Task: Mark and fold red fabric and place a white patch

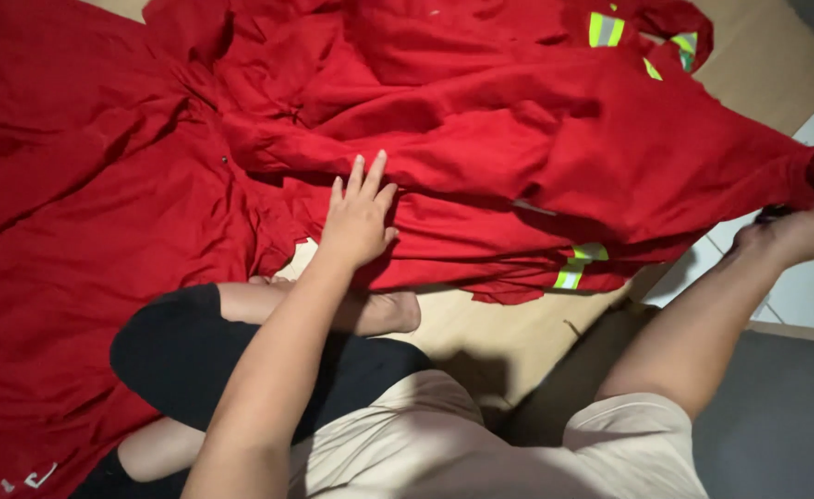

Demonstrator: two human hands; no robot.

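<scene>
Red garments (pixel 536 139) spread in a heap over the floor (pixel 509 337), covering most of it from the left edge across to the upper right. More red cloth (pixel 65 240) lies flat on the left, reaching down to the lower-left corner, where small white marks (pixel 33 478) show on the fabric. Reflective yellow-and-grey strips: one pair at the top right of the heap (pixel 606 30), another by it (pixel 684 43), one on the lower folded edge (pixel 578 265) near the middle right. Bare wood-tone floor shows below the heap; white tiles (pixel 813 286) at the right edge, a dark mat (pixel 777 416) at the lower-right corner.

The person sits cross-legged, dark-clad knee (pixel 194 351) and bare foot (pixel 388 312) tucked just under the heap's lower edge, partly blocking the cloth there. Pale shirt at bottom centre.

Left hand (pixel 359 217) lies palm-down on the red garments, fingers (pixel 370 176) straight and slightly spread, pressing flat, gripping nothing.

Right hand (pixel 800 231) at the far right edge, closed on a stretched corner of the red garments; a small dark thing at its fingers is too blurred to tell.
</scene>
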